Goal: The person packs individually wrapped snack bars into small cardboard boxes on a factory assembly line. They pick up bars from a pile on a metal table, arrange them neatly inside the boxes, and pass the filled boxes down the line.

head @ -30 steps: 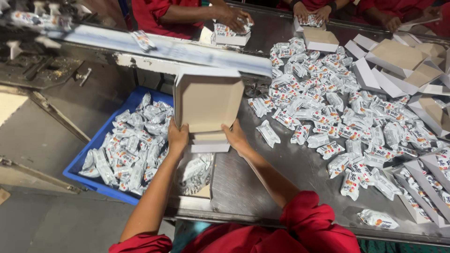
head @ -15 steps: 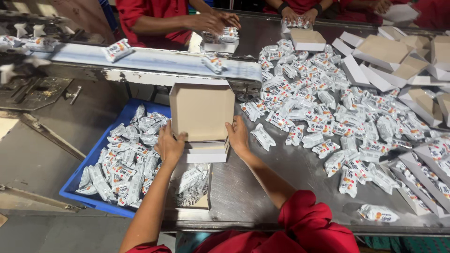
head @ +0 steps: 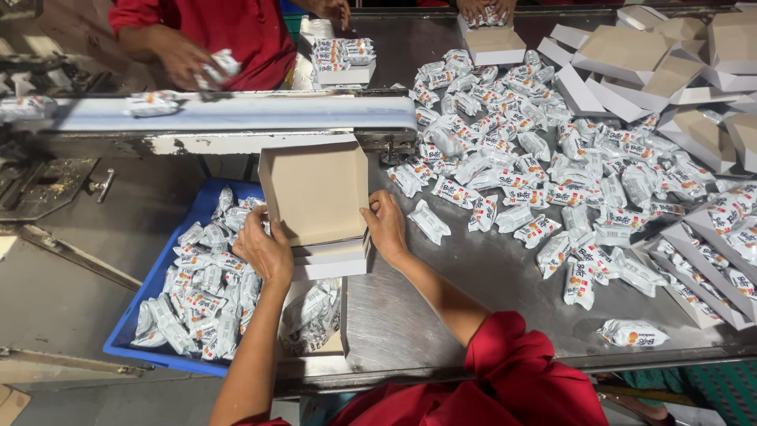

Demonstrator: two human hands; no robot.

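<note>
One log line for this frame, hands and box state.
left hand: holding cardboard box left edge | right hand: holding its right edge | box: open, empty, on white stack | blue crate: wrapped packets, beside left hand

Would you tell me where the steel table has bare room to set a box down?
Bare steel table lies between the right hand and the near edge. Farther right, loose packets and open boxes crowd it.

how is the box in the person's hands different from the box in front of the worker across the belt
The held box is empty, its brown inside bare; the far box is stacked with white packets. The held box is tilted up between left hand and right hand; the far box lies flat, untouched. Both are white cardboard.
</note>
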